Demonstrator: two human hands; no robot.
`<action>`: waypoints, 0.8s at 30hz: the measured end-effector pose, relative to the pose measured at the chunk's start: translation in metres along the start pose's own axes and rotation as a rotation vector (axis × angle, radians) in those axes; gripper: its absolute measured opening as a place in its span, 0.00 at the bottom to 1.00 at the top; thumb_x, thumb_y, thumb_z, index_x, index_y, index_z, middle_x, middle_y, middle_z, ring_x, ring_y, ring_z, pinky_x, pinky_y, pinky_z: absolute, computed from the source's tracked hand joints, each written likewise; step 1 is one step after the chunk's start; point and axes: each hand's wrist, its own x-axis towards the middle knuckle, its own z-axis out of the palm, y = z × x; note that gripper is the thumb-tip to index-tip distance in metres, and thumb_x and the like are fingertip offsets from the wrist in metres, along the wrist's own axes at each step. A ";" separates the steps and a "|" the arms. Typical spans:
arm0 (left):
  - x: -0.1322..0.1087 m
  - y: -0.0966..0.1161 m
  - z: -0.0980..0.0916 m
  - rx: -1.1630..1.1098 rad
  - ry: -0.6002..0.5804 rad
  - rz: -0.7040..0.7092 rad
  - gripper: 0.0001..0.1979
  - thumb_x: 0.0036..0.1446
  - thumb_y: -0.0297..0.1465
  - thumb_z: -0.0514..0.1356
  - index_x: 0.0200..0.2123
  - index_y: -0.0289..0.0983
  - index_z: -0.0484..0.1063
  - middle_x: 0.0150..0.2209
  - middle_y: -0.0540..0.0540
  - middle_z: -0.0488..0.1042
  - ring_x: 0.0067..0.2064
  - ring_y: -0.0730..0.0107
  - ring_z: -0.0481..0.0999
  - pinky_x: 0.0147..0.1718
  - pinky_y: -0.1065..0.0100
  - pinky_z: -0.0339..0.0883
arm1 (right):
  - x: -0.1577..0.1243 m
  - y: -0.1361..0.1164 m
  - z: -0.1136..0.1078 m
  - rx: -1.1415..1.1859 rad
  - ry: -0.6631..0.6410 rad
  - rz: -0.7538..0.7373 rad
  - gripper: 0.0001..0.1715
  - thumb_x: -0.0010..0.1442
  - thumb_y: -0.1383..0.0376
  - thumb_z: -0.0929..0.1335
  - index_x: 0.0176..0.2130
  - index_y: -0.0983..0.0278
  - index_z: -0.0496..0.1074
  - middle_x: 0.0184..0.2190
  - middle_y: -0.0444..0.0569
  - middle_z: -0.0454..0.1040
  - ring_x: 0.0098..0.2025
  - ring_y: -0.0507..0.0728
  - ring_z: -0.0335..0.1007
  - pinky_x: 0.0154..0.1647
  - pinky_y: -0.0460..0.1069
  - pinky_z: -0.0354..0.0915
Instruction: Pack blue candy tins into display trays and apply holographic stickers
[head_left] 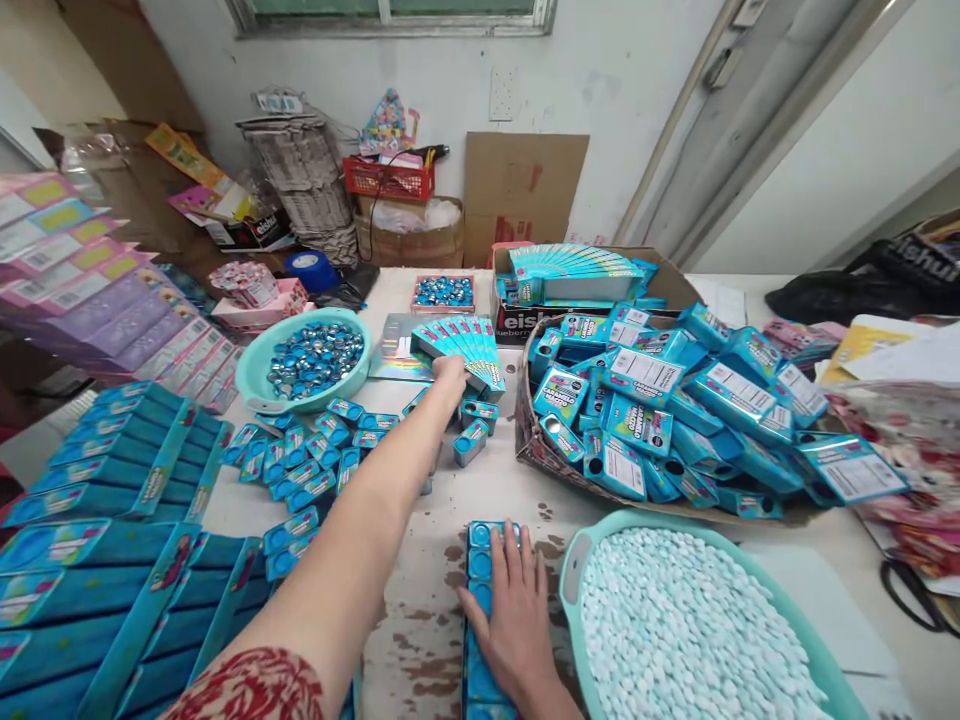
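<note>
Blue boxes (480,650) lay in a row beneath the right hand (517,605), which rested flat, fingers loosely spread. Farther forward, the left hand (450,373) touched fanned cartons (472,343); its grip could not be told.

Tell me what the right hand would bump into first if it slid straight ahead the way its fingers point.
The right hand would probably meet a small blue box first, just before the fanned cartons, though depth is unclear.
</note>
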 end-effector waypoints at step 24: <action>-0.072 0.039 -0.126 0.668 0.111 0.308 0.13 0.48 0.38 0.61 0.34 0.35 0.71 0.38 0.41 0.73 0.46 0.56 0.70 0.43 0.63 0.64 | 0.173 -0.026 -0.069 1.406 0.251 0.423 0.48 0.39 0.64 0.77 0.57 0.63 0.60 0.51 0.53 0.72 0.49 0.61 0.71 0.55 0.63 0.64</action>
